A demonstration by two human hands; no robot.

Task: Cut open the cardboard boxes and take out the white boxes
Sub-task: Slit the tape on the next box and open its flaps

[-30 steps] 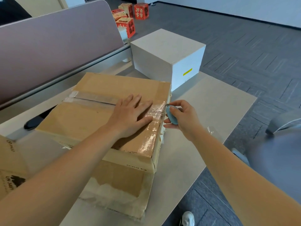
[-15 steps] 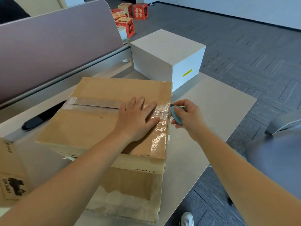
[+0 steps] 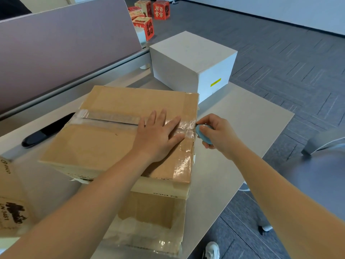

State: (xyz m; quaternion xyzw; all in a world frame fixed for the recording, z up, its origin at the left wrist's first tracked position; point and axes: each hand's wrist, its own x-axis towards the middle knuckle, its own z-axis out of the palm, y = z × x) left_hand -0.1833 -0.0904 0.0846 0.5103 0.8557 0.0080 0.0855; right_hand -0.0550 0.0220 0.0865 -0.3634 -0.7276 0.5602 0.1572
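**Cutter at the right end of the seam**

A taped cardboard box (image 3: 119, 139) sits on the bench (image 3: 242, 131), its top seam (image 3: 112, 121) running left to right under clear tape. The left hand (image 3: 158, 136) lies flat on the lid, fingers straight and spread across the seam near its right end, holding the box down. The right hand (image 3: 217, 134) has its grip curled round a small blue cutter (image 3: 202, 135), which touches the box's right edge just where the seam ends. So the whole seam lies to the left of the cutter, and the cutting hand is the nearer one to that end. A cut along it would, I judge, run left, straight under the pressing fingers, which would need to shift. One white box (image 3: 192, 62) already stands behind, further back on the bench.
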